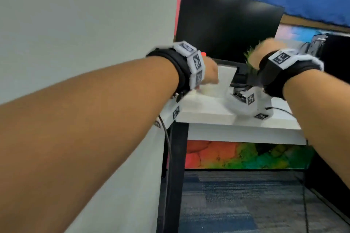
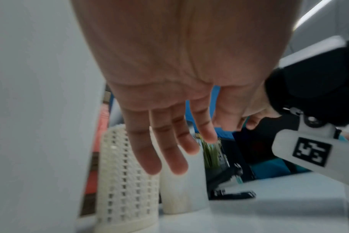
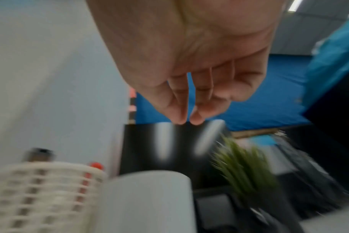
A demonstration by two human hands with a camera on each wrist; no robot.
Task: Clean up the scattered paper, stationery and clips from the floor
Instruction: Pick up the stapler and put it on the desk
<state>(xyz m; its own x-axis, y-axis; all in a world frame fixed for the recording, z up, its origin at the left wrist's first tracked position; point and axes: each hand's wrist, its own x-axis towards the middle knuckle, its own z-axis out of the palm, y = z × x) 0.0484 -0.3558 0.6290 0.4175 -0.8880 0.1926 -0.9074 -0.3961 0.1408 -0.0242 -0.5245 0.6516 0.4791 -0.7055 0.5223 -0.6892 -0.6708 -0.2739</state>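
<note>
Our left hand hangs with fingers straight, our right hand loosely curled, both empty; blur smears the plant.

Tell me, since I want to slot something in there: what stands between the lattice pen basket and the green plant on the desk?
A plain white cup stands between the basket and the plant; the left wrist view shows it.

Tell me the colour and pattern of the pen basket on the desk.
Cream basket, with a grid of small square holes; clearest in the left wrist view.
</note>
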